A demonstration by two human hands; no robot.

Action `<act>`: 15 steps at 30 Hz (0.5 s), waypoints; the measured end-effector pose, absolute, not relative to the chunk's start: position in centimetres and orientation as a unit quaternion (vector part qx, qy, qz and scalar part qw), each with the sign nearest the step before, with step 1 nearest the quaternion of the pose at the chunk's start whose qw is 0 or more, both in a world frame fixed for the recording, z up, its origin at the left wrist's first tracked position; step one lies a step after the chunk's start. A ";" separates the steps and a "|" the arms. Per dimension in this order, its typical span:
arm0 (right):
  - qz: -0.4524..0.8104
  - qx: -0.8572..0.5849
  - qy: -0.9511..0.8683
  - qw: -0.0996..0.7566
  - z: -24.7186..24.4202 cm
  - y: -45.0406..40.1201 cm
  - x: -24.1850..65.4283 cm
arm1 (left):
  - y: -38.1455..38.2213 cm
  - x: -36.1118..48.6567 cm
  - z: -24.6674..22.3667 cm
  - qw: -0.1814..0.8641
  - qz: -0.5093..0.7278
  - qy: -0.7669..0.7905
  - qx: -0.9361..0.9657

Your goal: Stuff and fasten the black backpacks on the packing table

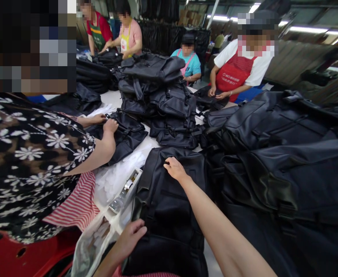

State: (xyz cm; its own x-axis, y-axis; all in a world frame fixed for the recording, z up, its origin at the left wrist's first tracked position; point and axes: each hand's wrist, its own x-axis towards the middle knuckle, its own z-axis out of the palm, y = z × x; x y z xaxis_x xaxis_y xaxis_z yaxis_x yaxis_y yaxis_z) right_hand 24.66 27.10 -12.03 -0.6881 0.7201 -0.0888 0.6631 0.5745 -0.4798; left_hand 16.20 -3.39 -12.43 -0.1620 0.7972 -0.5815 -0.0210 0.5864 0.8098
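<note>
Nearest us, our left hand (pixel 133 235) touches the left side of a black bag (pixel 171 204) lying on the table (pixel 212 258); we cannot tell whether its fingers grip it. Farther up the bag, our right hand (pixel 175 169) has its fingers pinched on a small dark piece (pixel 166 163). Left of the bag sits a narrow white box (pixel 125 191). Beyond, a person in a floral top (pixel 42 154) handles another bag (pixel 128 132), near piled black bags (pixel 169 102); farther off stands a red-aproned person (pixel 236 73).
</note>
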 end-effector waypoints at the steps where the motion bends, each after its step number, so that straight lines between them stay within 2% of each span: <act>1: 0.247 -0.400 -0.881 0.050 -12.8 27.4 25.0 | -3.8 15.9 -12.1 0.582 0.340 0.678 0.292; 7: 0.248 -0.433 -0.867 0.005 -17.4 29.3 25.7 | -7.2 15.0 -11.6 0.723 0.425 0.516 0.172; 10: 0.236 -0.444 -0.864 0.008 -18.4 29.8 25.2 | -7.5 15.7 -11.3 0.716 0.441 0.512 0.174; 15: 0.205 -0.423 -0.880 0.072 -16.5 30.9 24.3 | -7.7 16.5 -11.1 0.668 0.369 0.603 0.232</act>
State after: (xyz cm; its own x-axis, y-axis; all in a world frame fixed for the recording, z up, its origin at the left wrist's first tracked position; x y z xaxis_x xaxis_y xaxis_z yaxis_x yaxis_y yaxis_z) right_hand 24.31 30.89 -16.51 -0.6325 0.7731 -0.0461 0.7139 0.5589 -0.4218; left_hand 16.47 -7.71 -11.08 -0.0002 0.7735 -0.6338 -0.2129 0.6192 0.7558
